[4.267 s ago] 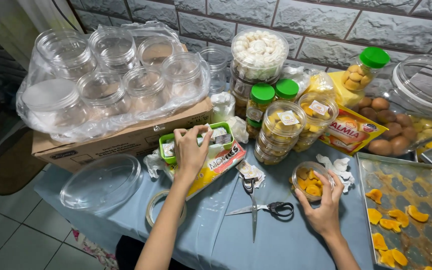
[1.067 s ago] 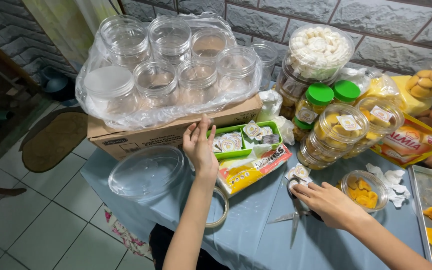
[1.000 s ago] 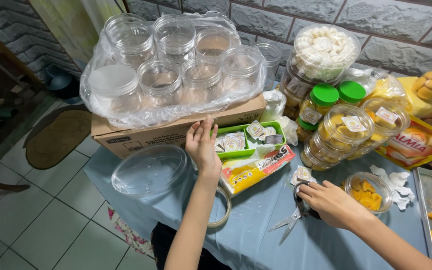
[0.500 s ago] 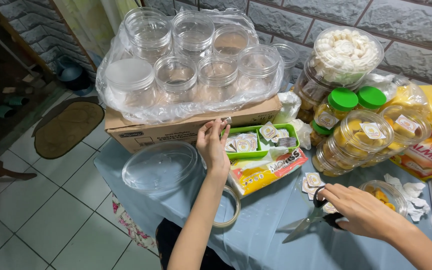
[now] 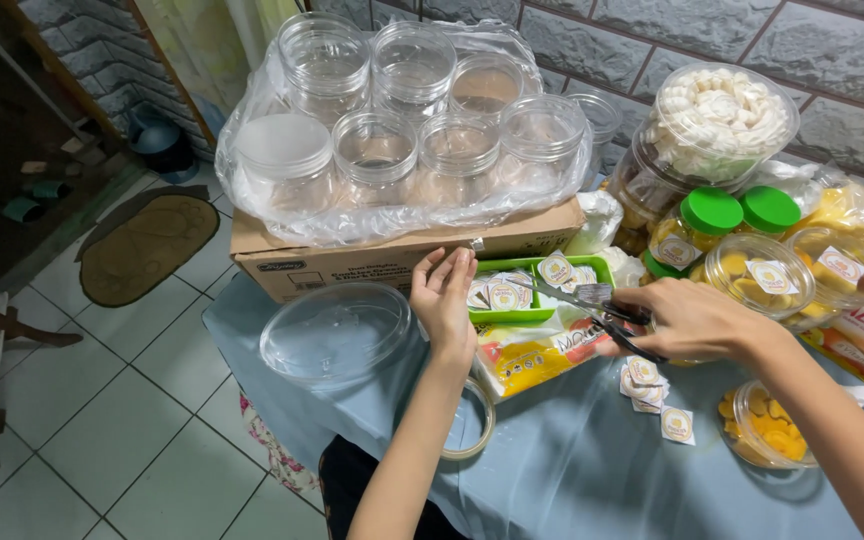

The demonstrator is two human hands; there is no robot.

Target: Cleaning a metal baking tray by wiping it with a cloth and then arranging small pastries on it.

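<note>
Fingers of the right hand were curled round the handles of a pair of scissors, whose blades pointed left over the green tray of round labels near the back edge of the tabletop. Beside it the left hand was held upright with its fingers straight and close together, gripping nothing that I could see, just in front of the cardboard box stacked with wrapped empty jars. A clear lid lay at the table's left edge, a roll of tape at the front edge, and loose labels near the middle. By my judgement she was cutting or separating labels; the next move wanted the blades steadied against one sticker while the free hand held it.
</note>
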